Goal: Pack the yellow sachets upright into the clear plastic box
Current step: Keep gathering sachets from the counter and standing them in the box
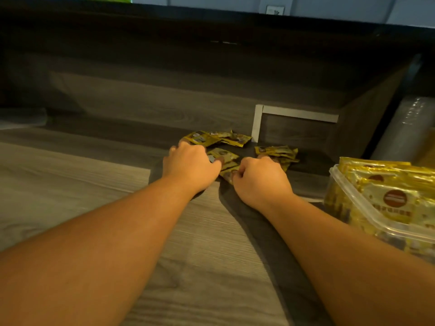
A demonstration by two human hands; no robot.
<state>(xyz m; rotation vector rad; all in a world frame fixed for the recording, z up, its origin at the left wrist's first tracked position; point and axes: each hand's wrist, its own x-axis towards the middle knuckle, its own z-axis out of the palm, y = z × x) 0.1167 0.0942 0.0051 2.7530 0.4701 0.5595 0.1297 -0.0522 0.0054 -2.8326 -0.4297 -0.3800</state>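
Note:
Several yellow sachets [219, 138] lie flat in loose heaps on the grey wood-grain surface, far from me. A second small heap of sachets [277, 152] lies to the right. My left hand [190, 167] rests curled on the sachets in the middle, fingers pinching one sachet [223, 154]. My right hand [261, 177] is curled beside it, fingertips closed on another sachet [228, 174]. The clear plastic box [367, 208] stands at the right edge, with several yellow sachets [390, 184] upright inside it.
A dark back panel rises behind the sachets, with a white-framed recess [294, 116] at its base. A clear wrapped roll [409, 128] leans at the far right. A pale object [23, 117] lies at the far left.

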